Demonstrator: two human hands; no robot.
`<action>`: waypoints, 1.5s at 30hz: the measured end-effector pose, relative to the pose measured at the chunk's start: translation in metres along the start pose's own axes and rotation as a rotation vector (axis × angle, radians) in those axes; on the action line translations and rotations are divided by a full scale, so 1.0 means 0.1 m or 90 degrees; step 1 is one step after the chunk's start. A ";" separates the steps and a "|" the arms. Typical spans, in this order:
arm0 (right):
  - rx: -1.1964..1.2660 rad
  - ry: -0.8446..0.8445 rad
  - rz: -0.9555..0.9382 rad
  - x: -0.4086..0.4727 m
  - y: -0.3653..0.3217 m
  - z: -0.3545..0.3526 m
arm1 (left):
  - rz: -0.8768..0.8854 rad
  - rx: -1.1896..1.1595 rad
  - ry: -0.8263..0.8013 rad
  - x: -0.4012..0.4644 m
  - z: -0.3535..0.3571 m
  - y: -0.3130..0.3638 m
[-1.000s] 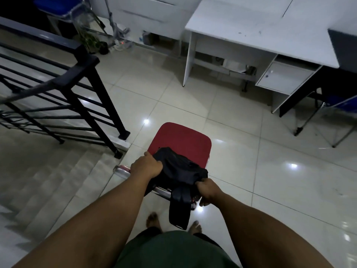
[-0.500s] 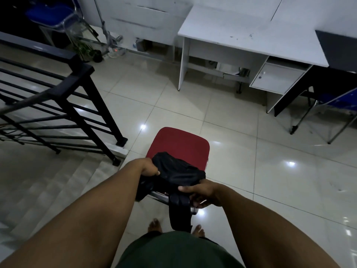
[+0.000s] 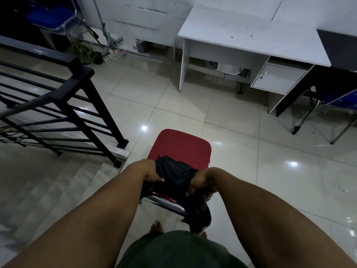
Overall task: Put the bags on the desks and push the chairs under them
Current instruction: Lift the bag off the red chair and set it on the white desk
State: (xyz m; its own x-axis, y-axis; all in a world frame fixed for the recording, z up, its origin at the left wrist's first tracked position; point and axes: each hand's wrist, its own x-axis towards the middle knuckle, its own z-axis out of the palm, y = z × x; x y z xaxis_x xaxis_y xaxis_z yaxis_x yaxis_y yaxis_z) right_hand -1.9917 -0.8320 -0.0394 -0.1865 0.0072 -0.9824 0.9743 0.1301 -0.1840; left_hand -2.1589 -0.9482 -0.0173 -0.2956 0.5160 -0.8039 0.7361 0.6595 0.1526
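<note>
Both hands are gripping the black bag (image 3: 174, 174), which is draping over the backrest of the red chair (image 3: 180, 147). Left hand (image 3: 151, 172) is clamping the bag's left edge, fingers curled in; fingertips partly buried in fabric. Right hand (image 3: 200, 182) is closing on the bag's right side, strap hanging down below it, tip blurring out near the feet. Chair frame is mostly hiding under the bag and wrists; legs aren't showing. White desk (image 3: 251, 35) is sitting well ahead of the hands, far-right end cut off by a dark panel. Blue chair (image 3: 336, 105) far right is cropping at the frame edge. Black railing (image 3: 63, 93) is standing left of the left hand.
</note>
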 end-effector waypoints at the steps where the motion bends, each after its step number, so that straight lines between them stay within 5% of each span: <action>1: -0.062 0.008 -0.005 -0.04 -0.08 -0.01 | 0.014 0.008 0.011 0.00 -0.01 -0.01; 6: -0.370 0.202 -0.068 -0.12 -0.40 -0.05 | 0.038 -0.079 0.054 0.05 -0.04 -0.17; 13: -0.391 0.437 -0.138 0.08 -0.31 -0.13 | 0.038 -0.316 0.045 -0.01 -0.14 -0.50; 21: -0.365 0.350 -0.207 0.21 -0.40 -0.16 | 0.040 -0.105 0.074 0.02 -0.30 -0.68; 26: -0.357 0.389 -0.216 0.22 -0.46 -0.20 | 0.102 0.180 0.253 0.17 -0.56 -0.62; 34: -0.227 0.606 -0.118 0.09 -0.17 -0.44 | 0.079 0.045 0.289 0.60 -0.40 -0.12; 45: -0.117 0.648 -0.085 0.14 0.06 -0.30 | 0.249 0.260 0.281 0.83 -0.41 0.24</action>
State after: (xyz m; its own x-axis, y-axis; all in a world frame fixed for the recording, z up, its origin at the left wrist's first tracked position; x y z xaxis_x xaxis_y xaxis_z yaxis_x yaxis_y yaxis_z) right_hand -1.9921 -0.8012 -0.0539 -0.3925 0.8032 -0.4481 0.9197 0.3391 -0.1978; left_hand -2.1909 -0.8673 -0.0571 -0.1188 0.9029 -0.4130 0.9821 0.1680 0.0850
